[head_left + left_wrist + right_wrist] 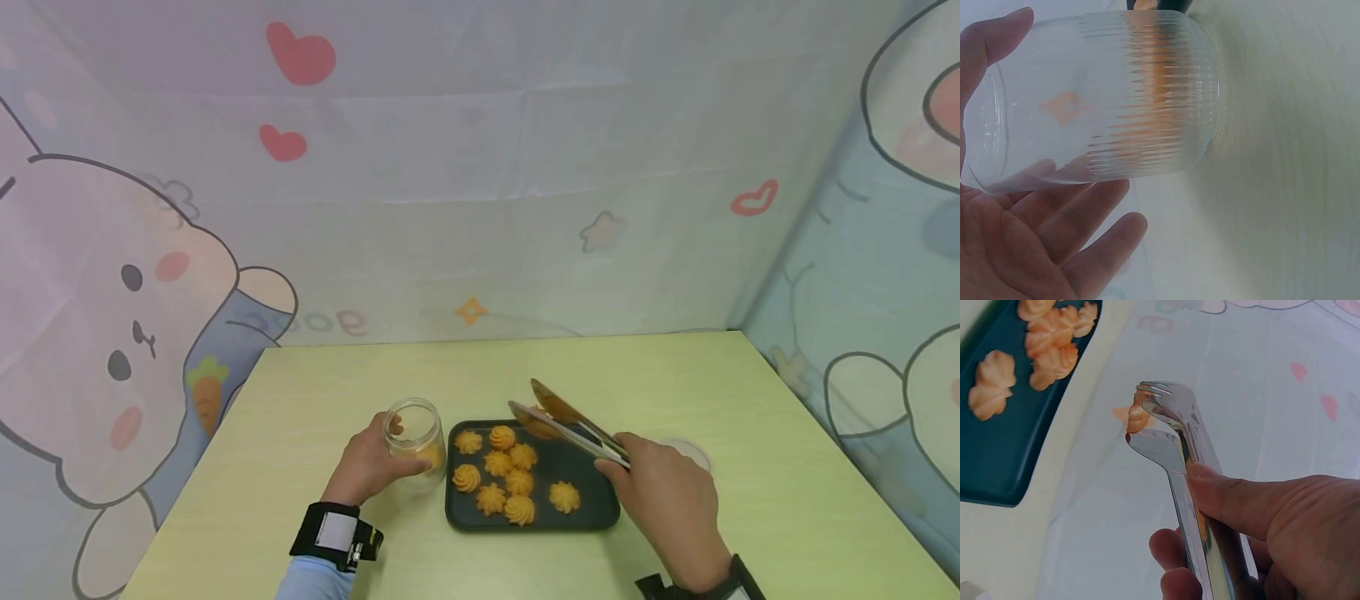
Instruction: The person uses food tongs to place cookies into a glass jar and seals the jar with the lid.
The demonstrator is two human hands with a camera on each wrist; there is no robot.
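My left hand [372, 461] curls round a clear ribbed glass jar [414, 429], thumb on one side and fingers on the other. Inside the jar, orange-yellow cookies show through the lower wall in the left wrist view. My right hand [667, 496] grips metal tongs [1185, 456] above the right part of a dark tray [592, 517]. Between the tong tips a piped cookie [1138, 417] is pinched, held off the tray. Several swirled cookies [497, 462] lie mostly in the tray's left half, and a single cookie [564, 497] lies apart to the right.
A pale round disc [690, 452], partly behind my right hand, lies on the light yellow-green table [337, 375]. A cartoon-printed cloth [450, 167] hangs behind the table and along its sides.
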